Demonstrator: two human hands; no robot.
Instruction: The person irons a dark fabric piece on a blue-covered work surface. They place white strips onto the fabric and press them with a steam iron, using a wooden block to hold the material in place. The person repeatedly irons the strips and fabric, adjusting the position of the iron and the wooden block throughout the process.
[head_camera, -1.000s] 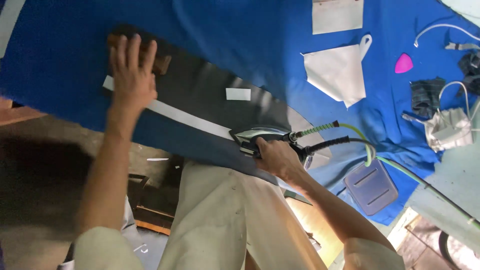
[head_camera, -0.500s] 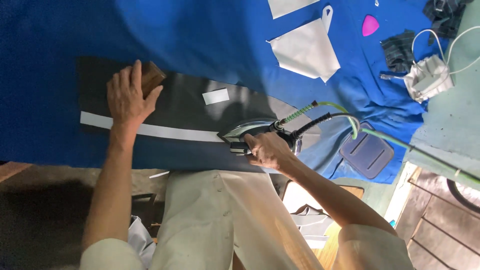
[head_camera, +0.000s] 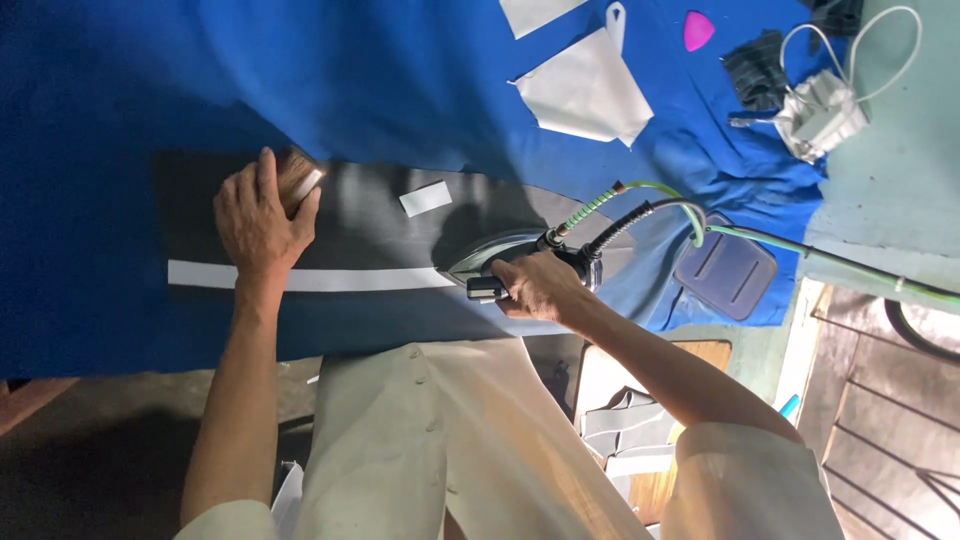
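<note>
Head view: the right hand (head_camera: 540, 285) is closed around the handle of the iron (head_camera: 500, 262), likely heavy and hot, best held there. It sits on soft dark cloth (head_camera: 390, 240). The left hand (head_camera: 258, 215) lies spread, pressing a block (head_camera: 300, 180), over the blue table cover (head_camera: 330, 80).

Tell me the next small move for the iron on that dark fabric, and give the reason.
Probably slide the iron leftward along the white strip toward the left hand. The right hand grips its handle at the strip's right end, and the strip's length between iron and left hand lies uncovered. The left hand presses a wooden block on the dark fabric, holding it flat.
</note>
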